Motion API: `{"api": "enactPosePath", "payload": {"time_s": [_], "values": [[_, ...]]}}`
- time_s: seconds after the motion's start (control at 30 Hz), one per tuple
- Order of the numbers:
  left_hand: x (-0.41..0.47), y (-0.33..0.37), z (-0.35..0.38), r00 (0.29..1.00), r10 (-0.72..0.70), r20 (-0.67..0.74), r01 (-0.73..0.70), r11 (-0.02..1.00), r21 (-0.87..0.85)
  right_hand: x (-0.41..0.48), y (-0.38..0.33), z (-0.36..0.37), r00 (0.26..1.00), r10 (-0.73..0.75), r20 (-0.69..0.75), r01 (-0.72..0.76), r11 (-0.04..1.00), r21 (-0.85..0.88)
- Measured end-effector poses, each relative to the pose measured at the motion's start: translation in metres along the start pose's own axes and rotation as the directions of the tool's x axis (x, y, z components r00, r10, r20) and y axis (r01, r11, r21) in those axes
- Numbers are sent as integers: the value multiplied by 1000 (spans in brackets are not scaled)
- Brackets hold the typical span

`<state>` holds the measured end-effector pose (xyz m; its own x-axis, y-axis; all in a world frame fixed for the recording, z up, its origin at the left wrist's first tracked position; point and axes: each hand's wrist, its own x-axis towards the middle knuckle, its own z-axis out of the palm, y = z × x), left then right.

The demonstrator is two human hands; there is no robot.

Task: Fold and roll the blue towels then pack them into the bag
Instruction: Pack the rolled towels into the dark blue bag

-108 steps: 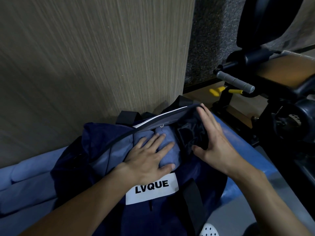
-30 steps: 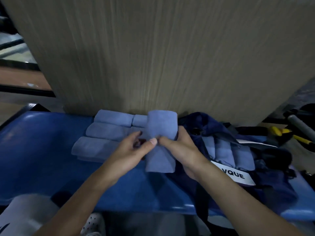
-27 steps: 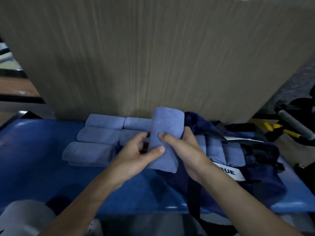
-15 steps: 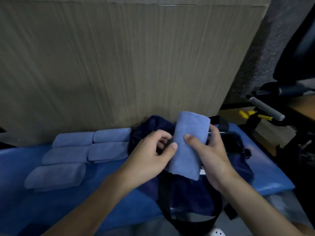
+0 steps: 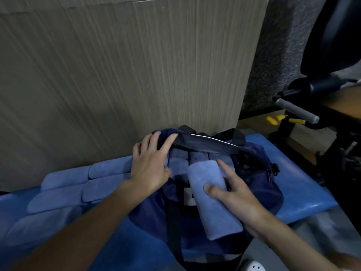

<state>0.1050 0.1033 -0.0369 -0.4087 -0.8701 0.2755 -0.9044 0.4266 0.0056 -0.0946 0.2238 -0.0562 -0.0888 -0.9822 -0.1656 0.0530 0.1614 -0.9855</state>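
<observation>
1. Towel on the move: half a second ago both hands held the rolled towel (image 5: 213,200) upright above the bag (image 5: 257,178). Now the left hand (image 5: 150,165) has let go, and the roll lies tipped toward the opening.
2. Right hand (image 5: 234,194) grips it alone, thumb across the top face and forefinger along the far side. The roll's near end sticks out past the palm toward the person.
3. Left hand lies over the bag's left rim with fingers spread and fairly straight, pressing it back; nothing is pinched as far as I can see.
4. Just beyond the roll's leading end, the packed rolls (image 5: 178,163) sit side by side inside the bag. The free gap looks to be on the right of the grip.
5. That reads as the packing step for this one, with the mouth held wide for it.
6. Well to the left of both hands, the spare rolls (image 5: 78,184) lie on the bench (image 5: 297,177), so plenty is left to pack.
</observation>
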Motion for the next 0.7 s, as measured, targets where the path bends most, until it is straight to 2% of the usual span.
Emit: {"api": "enactPosePath", "payload": {"time_s": [0.13, 0.27, 0.47, 0.6, 0.7], "values": [[4, -10, -9, 992, 68, 103, -60, 995, -75, 36, -2, 14, 999, 20, -42, -18, 999, 48], [6, -23, -23, 981, 142, 129, -133, 988, -76, 81, -5, 38, 994, 26, -104, -18, 997, 70], [3, -38, -29, 971, 185, 152, -168, 979, -118, 132, -25, 58, 963, -44, -267, 83, 987, 136], [7, -44, -27, 969, 213, 122, -196, 971, -140, 142, -16, 74, 964, -88, -252, 107, 992, 65], [8, -42, -24, 959, 258, 121, -238, 959, -155, 139, -6, 86, 988, -73, -138, 70, 997, -29]]}}
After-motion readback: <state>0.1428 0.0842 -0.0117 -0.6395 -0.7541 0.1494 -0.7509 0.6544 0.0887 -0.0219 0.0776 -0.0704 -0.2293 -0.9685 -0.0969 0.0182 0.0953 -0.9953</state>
